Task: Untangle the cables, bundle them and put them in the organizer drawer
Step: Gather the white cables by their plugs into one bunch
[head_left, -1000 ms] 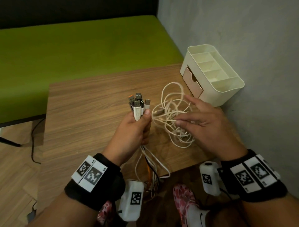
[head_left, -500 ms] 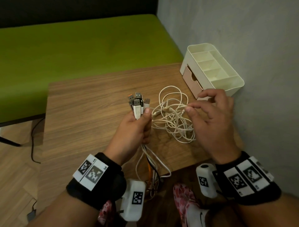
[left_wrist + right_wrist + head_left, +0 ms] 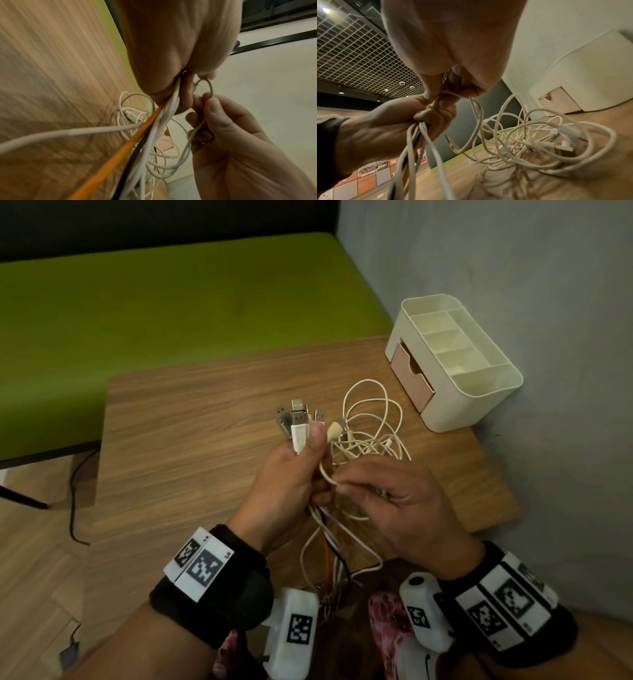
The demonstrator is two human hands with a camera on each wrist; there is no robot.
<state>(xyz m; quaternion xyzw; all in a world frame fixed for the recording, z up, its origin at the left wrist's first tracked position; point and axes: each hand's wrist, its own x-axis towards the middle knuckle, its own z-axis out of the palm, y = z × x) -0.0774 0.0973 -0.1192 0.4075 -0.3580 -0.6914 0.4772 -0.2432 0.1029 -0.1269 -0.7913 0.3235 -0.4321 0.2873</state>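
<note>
A bunch of cables (image 3: 301,436), white with one orange and one black, is held upright at the centre of the head view, USB plugs fanned at the top and tails hanging below. A white tangle (image 3: 371,433) is spread on the wood just right of it. The cream organizer (image 3: 455,364) is seen at upper right, its pink drawer (image 3: 412,378) slightly open.
</note>
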